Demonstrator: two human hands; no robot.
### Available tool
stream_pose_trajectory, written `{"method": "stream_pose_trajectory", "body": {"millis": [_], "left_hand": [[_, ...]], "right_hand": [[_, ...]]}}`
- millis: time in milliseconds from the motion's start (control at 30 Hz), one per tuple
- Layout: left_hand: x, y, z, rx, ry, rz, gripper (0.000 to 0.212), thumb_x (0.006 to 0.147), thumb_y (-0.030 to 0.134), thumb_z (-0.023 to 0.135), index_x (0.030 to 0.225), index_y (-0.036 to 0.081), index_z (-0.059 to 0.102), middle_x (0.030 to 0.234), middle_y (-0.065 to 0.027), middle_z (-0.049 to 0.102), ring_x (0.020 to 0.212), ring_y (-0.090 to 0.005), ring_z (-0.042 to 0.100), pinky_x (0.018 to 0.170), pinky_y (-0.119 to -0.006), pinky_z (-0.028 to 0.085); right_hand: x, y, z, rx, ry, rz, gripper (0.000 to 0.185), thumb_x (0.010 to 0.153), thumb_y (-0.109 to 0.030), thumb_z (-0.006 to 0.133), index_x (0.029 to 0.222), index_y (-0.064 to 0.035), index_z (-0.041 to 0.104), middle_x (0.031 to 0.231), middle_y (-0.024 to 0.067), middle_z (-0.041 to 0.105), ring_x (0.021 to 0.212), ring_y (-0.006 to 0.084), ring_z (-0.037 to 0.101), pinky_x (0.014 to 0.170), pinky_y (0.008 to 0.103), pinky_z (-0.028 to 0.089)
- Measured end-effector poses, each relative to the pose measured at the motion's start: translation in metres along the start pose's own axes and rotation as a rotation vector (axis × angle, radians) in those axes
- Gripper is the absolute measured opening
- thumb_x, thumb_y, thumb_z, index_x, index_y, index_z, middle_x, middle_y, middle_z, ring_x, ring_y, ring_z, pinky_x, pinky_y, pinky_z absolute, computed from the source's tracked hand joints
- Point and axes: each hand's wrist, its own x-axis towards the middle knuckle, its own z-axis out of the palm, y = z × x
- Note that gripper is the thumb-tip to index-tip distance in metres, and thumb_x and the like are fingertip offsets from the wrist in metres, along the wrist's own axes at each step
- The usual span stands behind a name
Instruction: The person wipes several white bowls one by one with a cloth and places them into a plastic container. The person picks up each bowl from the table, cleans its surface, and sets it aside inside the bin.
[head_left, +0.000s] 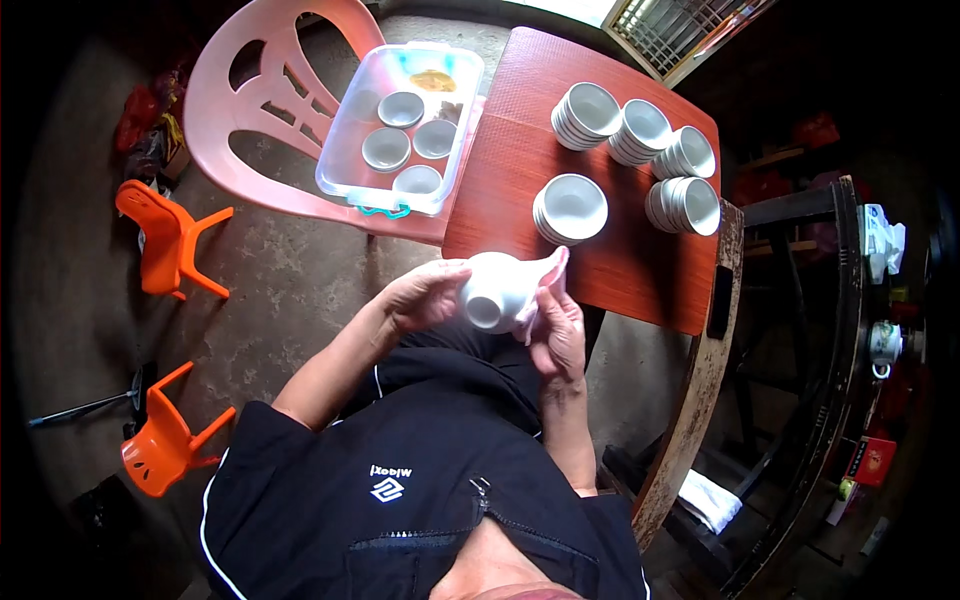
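Observation:
Between my two hands a white bowl (495, 285) is tilted, its round foot turned towards me. My left hand (429, 294) grips the rim side at its left. A pale pink cloth (553, 277) is pinched in my right hand (556, 330) and pressed against the bowl's right side. Just beyond, on the red table (502, 187), stands a short stack of white bowls (574, 206). Several more bowl stacks (589, 112) stand towards the table's far right, some of them leaning.
A clear plastic box (337, 161) with several white bowls (401, 110) rests on a pink plastic chair (225, 172) at the table's left. Orange small chairs (161, 244) stand on the floor at left. Along the right runs a worn wooden bench (694, 405) with a black phone-like object (721, 302).

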Motion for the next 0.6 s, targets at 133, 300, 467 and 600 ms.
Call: {"method": "stream_pose_trajectory", "body": {"millis": [133,300,467,600], "left_hand": [[-0.011,-0.008,-0.004,-0.035,0.009,0.111,0.053,0.085,0.020,0.067,0.128,-0.003,0.047,0.125,-0.0137,0.056,0.114,-0.0228,0.056,0.099,-0.038,0.045],[-0.015,-0.010,-0.009,0.082,0.014,0.146,0.046,0.087,0.018,0.066,0.125,-0.002,0.051,0.116,-0.0131,0.061,0.106,-0.0237,0.061,0.096,-0.038,0.047],[-0.020,-0.041,-0.014,0.092,-0.026,0.052,0.036,0.088,0.017,0.058,0.122,0.004,0.055,0.127,-0.0088,0.053,0.112,-0.0185,0.054,0.096,-0.033,0.044],[-0.026,-0.019,0.032,0.961,-0.160,0.130,0.027,0.084,0.015,0.064,0.107,0.001,0.060,0.101,-0.0087,0.058,0.099,-0.0188,0.055,0.088,-0.033,0.044]], "right_hand": [[-0.015,-0.027,0.011,-0.023,0.137,-0.344,0.022,0.091,-0.005,0.058,0.113,-0.0006,0.061,0.104,0.0104,0.066,0.090,0.0219,0.065,0.077,0.0358,0.055],[-0.049,-0.028,0.041,-1.172,-0.332,-0.525,0.032,0.080,-0.016,0.067,0.110,-0.0066,0.066,0.122,0.0230,0.054,0.117,0.0310,0.052,0.096,0.0452,0.042],[-0.008,0.002,0.059,-1.764,-0.331,-0.857,0.033,0.079,-0.029,0.066,0.105,-0.0095,0.063,0.122,0.0149,0.054,0.111,0.0374,0.051,0.097,0.0472,0.040],[0.021,0.000,0.019,-0.598,-0.277,0.063,0.039,0.089,-0.032,0.052,0.105,0.0015,0.061,0.102,0.0170,0.064,0.091,0.0286,0.063,0.087,0.0372,0.048]]}}
